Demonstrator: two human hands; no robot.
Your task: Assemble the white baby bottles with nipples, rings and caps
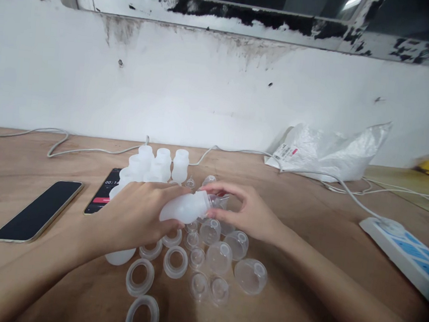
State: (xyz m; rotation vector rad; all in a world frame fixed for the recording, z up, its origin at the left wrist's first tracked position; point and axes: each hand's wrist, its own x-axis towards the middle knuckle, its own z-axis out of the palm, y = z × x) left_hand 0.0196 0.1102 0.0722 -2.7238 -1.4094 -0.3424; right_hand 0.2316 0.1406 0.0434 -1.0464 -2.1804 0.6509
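My left hand (145, 210) is wrapped round a milky white baby bottle (181, 209), which lies tilted with its mouth to the right. At that mouth, the fingers of my right hand (243, 209) are closed on the screw ring (203, 203), from which a clear nipple (221, 201) points right. Behind my left hand stand several more white bottles (163, 163). Below the hands are loose translucent rings (140, 277), clear nipples (199, 285) and clear domed caps (251, 276). My left hand hides part of the bottle group.
A dark-screened phone (37, 211) lies at left, and a second phone (101, 193) showing a timer is partly behind my left hand. A plastic bag (329, 149) rests by the wall. On the right is a power strip (406, 250) with its cable (348, 191) crossing the wooden table (298, 311).
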